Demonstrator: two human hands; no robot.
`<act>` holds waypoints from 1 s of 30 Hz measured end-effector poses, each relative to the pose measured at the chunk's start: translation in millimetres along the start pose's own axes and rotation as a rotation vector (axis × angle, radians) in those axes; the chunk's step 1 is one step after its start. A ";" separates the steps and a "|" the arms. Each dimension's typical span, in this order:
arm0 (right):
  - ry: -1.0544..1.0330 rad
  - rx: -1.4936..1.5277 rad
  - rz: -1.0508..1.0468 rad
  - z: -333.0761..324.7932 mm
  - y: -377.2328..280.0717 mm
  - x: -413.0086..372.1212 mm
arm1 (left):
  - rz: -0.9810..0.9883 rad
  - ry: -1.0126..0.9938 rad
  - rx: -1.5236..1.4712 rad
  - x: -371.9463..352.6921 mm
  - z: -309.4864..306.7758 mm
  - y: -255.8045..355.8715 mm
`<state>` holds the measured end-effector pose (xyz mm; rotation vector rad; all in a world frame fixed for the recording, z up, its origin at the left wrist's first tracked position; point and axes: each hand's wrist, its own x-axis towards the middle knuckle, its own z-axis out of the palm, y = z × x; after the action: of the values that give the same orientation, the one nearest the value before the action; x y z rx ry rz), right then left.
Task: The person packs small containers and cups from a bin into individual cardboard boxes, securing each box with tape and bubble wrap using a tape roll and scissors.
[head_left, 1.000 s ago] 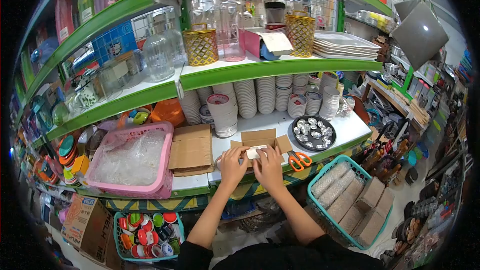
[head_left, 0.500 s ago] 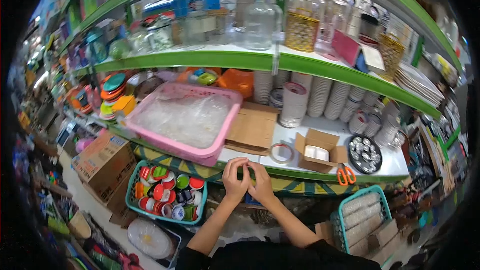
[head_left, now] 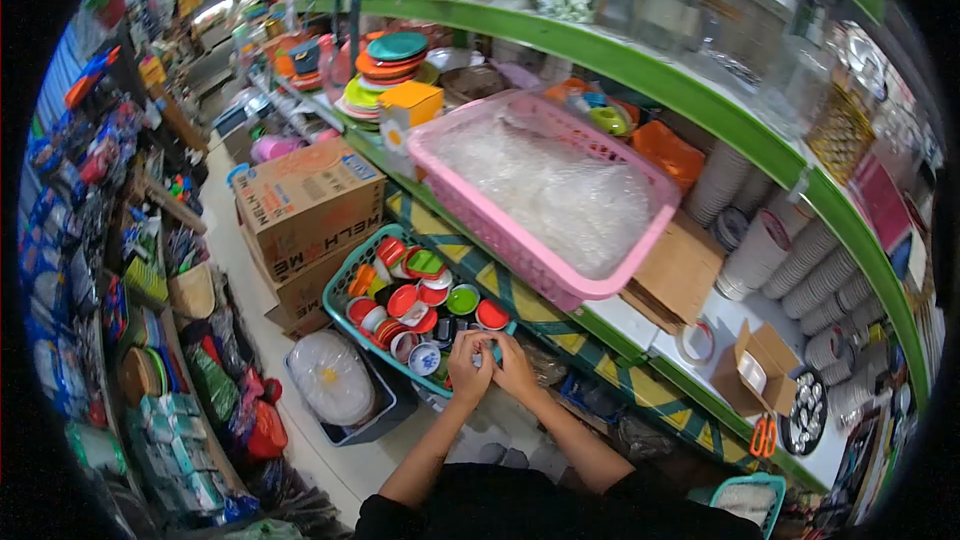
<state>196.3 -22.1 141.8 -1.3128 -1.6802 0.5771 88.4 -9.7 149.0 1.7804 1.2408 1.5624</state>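
My left hand (head_left: 468, 372) and my right hand (head_left: 514, 370) meet at the fingertips, fingers curled inward. Whatever lies between them, if anything, is too small to make out. They hover at the near right corner of a teal basket (head_left: 347, 270) full of small lidded tubs and cups. Close by my left hand are a white cup with a blue pattern (head_left: 424, 358) and a red lid (head_left: 491, 315). A green lid (head_left: 462, 299) rests a little farther back.
A pink basket (head_left: 590, 285) holding clear plastic wrap stands on the shelf. Right of it are flat cardboard (head_left: 680, 265), a tape roll (head_left: 695, 342), an opened small box (head_left: 750, 375) and orange scissors (head_left: 763, 435). Cartons (head_left: 310, 205) and a dark bin (head_left: 385, 420) stand on the floor.
My view has swung left, so the shelf goods sit farther right in view. My joined hands now appear over the teal basket's corner instead of before the shelf edge.
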 end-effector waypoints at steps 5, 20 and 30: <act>-0.218 0.029 0.072 53.9 54.7 6.9 | -0.131 -0.021 0.067 -16.4 -20.1 -51.1; -0.379 -0.373 0.535 125.5 141.3 48.4 | -0.538 -0.252 0.332 -19.6 -33.7 -198.6; -0.584 -0.548 0.586 120.3 124.8 50.5 | -0.890 -0.586 0.292 -13.9 -26.8 -224.2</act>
<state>155.3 85.0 2.3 -2.2329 -1.9970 0.9472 -8.3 81.5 -34.0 1.3485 1.6454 0.3497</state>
